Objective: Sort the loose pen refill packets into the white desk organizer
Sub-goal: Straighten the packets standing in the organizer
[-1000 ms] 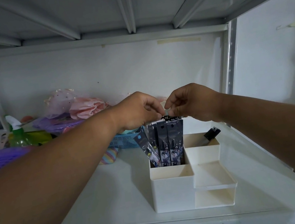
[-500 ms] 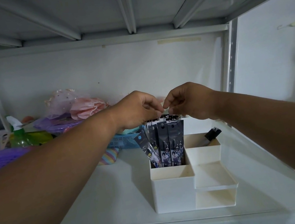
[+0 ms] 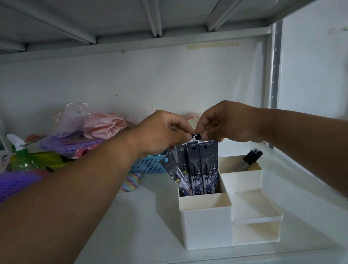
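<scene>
Head view showed the left hand (image 3: 162,133) and right hand (image 3: 226,122) both pinching a small black clip (image 3: 197,136) atop the refill packets (image 3: 200,168). Those packets stood upright in the white organizer's (image 3: 206,225) far-left compartment on the shelf (image 3: 138,237).

Organizer (image 3: 206,225) matt white plastic; refill packets (image 3: 202,168) glossy film (printed); shelf frame (image 3: 274,68) painted metal.

A white metal shelf (image 3: 138,237) carries a white desk organizer (image 3: 206,225) near its front edge — a purple basket (image 3: 0,190), blue basket (image 3: 148,164) and green spray bottle (image 3: 24,160) sit left.
</scene>
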